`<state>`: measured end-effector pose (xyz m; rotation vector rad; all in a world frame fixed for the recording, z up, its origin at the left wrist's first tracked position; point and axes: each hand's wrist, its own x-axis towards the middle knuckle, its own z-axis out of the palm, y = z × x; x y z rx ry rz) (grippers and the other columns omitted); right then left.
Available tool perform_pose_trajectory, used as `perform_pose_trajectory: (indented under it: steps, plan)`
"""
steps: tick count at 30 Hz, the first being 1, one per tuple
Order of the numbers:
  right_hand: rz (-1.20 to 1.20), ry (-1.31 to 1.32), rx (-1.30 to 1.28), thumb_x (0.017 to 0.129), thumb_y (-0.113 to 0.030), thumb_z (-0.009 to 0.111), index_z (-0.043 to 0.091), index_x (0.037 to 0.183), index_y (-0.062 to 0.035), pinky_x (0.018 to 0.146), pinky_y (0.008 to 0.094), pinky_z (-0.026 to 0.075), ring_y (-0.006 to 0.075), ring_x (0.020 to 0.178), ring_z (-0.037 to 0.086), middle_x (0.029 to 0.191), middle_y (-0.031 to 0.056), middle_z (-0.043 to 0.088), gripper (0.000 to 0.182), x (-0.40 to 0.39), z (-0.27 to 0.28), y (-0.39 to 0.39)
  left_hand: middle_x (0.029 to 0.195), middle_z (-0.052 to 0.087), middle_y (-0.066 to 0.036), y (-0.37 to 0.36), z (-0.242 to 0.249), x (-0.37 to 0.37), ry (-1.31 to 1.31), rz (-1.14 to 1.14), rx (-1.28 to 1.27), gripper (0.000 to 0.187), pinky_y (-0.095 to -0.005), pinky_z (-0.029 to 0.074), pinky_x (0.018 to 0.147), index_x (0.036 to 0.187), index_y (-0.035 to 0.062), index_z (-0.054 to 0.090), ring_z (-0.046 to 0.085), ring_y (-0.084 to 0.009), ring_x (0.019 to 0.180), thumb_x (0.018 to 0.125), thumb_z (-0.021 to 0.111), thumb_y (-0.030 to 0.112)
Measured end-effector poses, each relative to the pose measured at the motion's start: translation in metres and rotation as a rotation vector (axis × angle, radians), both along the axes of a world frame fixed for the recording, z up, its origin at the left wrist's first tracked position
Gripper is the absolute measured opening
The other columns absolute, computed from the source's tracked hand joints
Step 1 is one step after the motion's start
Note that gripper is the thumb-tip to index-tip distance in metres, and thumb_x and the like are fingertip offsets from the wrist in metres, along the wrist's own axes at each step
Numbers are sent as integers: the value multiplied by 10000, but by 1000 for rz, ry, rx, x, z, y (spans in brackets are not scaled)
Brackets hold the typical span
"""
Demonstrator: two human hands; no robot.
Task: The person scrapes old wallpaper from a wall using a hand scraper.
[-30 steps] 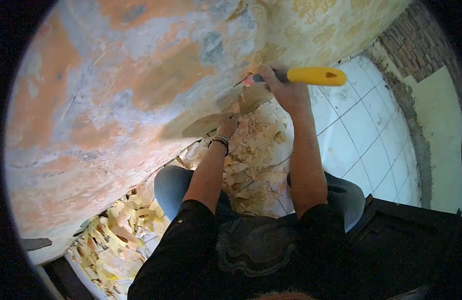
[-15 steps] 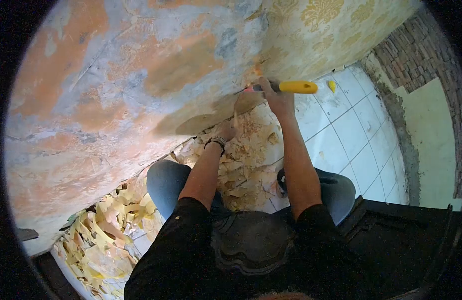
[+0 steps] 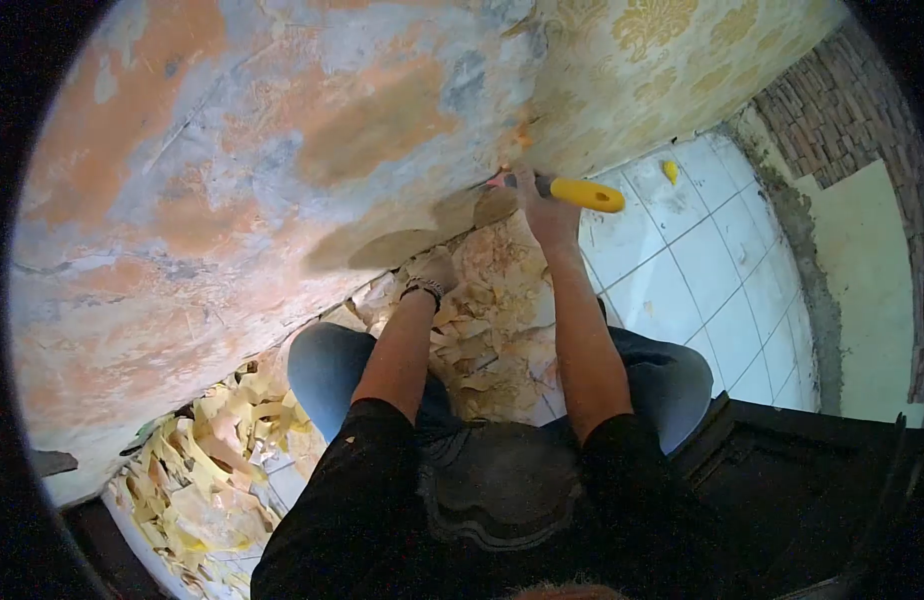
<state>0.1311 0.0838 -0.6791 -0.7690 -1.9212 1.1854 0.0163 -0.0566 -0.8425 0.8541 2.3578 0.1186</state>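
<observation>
My right hand (image 3: 548, 212) is closed around a scraper (image 3: 587, 194) with a yellow handle. The handle points right, and the tool's reddish front end is at the foot of the patchy wall (image 3: 372, 120), near the corner. My left hand (image 3: 434, 268), with a dark bracelet at the wrist, is low by the wall's base over torn wallpaper scraps (image 3: 492, 290). Its fingers are blurred and partly hidden, so whether they hold anything cannot be made out.
Patterned wallpaper (image 3: 672, 70) covers the adjoining wall. White floor tiles (image 3: 672, 290) lie at the right, with a small yellow piece (image 3: 670, 172) on them. A larger scrap pile (image 3: 202, 460) is at the lower left, and dark furniture (image 3: 812, 480) at the lower right.
The scraper's handle has tilted down at its right end, and my right hand has shifted slightly down and left. My left hand has moved a little left, away from a hanging strip.
</observation>
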Motion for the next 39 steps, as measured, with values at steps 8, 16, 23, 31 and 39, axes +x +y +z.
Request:
perform_pose_trajectory:
  steps: [8,16,23,31,39]
  plan:
    - [-27,11,33,905,-276,632,680,920,-5,644,268,492,144,659,637,769,73,681,275,6,-36,17,942,657,-223,71,-70,-19,-432,182,854,435,-416,513,738,1075,-19,613,651,-269,888,943,506,381]
    - [-92,75,-199,900,-243,651,672,930,18,637,255,498,127,641,631,769,72,679,264,23,5,20,758,614,-28,111,30,12,-1001,901,981,331,-321,460,622,908,88,628,569,-138,711,968,528,397]
    - [-3,-63,-149,903,-235,653,667,968,11,661,257,505,128,691,631,815,61,682,255,7,-21,22,636,555,-42,116,-100,-13,-840,614,811,209,-345,387,482,869,71,564,435,-128,519,970,533,252]
    - [-24,-54,-79,908,-250,649,656,991,18,669,266,494,136,692,618,842,72,677,280,-2,-67,26,742,649,-95,82,-89,7,-106,-58,447,215,-358,471,566,1015,58,618,578,-195,613,959,494,224]
    - [-22,-209,-7,921,-274,620,663,994,2,706,277,482,144,736,625,847,58,684,289,-1,-114,16,833,698,-103,59,-59,26,-615,266,292,267,-403,517,692,946,64,706,654,-252,779,895,574,290]
